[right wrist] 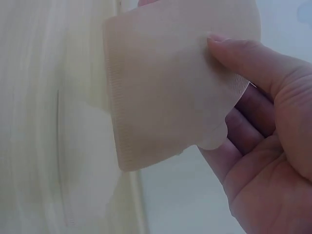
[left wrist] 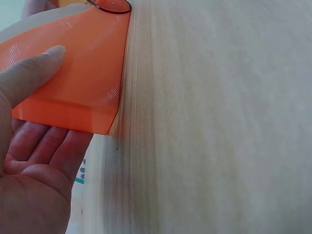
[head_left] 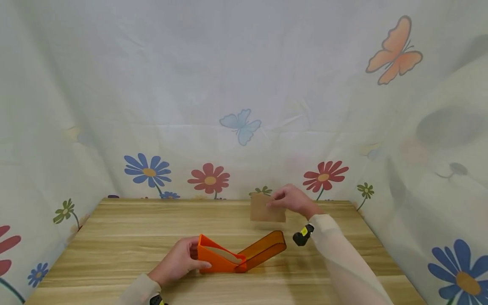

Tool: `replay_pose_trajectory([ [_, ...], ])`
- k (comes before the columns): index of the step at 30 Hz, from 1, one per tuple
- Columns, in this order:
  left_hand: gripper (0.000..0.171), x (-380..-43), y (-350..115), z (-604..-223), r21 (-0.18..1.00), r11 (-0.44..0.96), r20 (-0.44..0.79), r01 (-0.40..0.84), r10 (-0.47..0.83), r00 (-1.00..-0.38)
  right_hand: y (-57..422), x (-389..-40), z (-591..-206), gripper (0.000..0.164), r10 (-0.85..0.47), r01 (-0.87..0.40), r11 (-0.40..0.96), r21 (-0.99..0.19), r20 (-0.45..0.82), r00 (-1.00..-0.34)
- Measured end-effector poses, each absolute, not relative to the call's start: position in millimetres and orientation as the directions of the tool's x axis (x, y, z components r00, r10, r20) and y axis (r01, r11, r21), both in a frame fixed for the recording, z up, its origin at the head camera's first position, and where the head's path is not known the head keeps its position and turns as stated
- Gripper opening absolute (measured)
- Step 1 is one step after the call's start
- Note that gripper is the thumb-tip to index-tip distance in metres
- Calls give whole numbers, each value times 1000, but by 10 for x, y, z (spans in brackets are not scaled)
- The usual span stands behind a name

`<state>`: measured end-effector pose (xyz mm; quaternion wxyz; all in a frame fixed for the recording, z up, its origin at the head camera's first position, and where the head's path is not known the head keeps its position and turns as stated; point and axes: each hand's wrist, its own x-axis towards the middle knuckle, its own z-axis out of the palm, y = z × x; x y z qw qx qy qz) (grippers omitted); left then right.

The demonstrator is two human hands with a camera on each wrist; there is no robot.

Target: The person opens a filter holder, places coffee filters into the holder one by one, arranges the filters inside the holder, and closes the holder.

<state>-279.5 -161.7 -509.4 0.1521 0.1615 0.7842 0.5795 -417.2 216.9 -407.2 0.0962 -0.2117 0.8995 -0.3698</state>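
Note:
My left hand (head_left: 180, 260) grips an orange filter box (head_left: 215, 263) at its left end, thumb on the near side. The fingers wrap behind the box, as the left wrist view shows. Its see-through amber lid (head_left: 267, 250) is swung wide to the right on a hinge. Pale paper filters (head_left: 224, 254) stand inside the box. Beyond the lid, my right hand (head_left: 292, 200) pinches a tan paper coffee filter (right wrist: 165, 87) between thumb and fingers, above the table. A crimped seam runs down one edge of this filter, and a small rounded tab sticks out.
A wood-grain table (head_left: 152, 220) lies under both hands. Behind and at the sides hangs a pale cloth (head_left: 183, 84) printed with flowers and butterflies, meeting the table's far edge. Small black wrist devices (head_left: 303, 235) sit at both cuffs.

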Motion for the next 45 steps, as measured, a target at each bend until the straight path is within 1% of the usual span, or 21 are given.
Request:
replay_pose_trajectory([
  [4, 54, -2800, -1619, -5099, 957, 278, -49, 82, 433, -900, 2106, -4093, -3937, 14, -471, -343, 631, -696, 8, -882],
  [13, 53, -2806, -1619, -5114, 954, 285, -39, 96, 434, -900, 1961, -3901, -3724, 13, -519, -398, 580, -711, 55, -853],
  [21, 53, -2819, -1591, -5125, 954, 284, -42, 94, 440, -897, 1885, -3703, -3613, 14, -501, -343, 556, -757, 24, -865],
  [25, 53, -2817, -1598, -5131, 955, 280, -41, 95, 442, -896, 1822, -3606, -3562, 17, -508, -369, 553, -747, 49, -860],
  [29, 53, -2807, -1610, -5109, 954, 285, -38, 99, 438, -898, 1713, -3510, -3541, 18, -533, -401, 515, -758, 82, -842],
  [35, 52, -2778, -1599, -5049, 955, 279, -35, 98, 436, -899, 1537, -3354, -3555, 13, -579, -387, 438, -811, 74, -812],
  [40, 53, -2780, -1598, -5040, 953, 289, -43, 93, 432, -901, 1440, -3268, -3595, 9, -586, -373, 442, -815, 53, -809],
  [45, 54, -2795, -1608, -5061, 947, 308, -56, 89, 432, -900, 1381, -3222, -3636, 9, -600, -393, 469, -791, 42, -799],
])
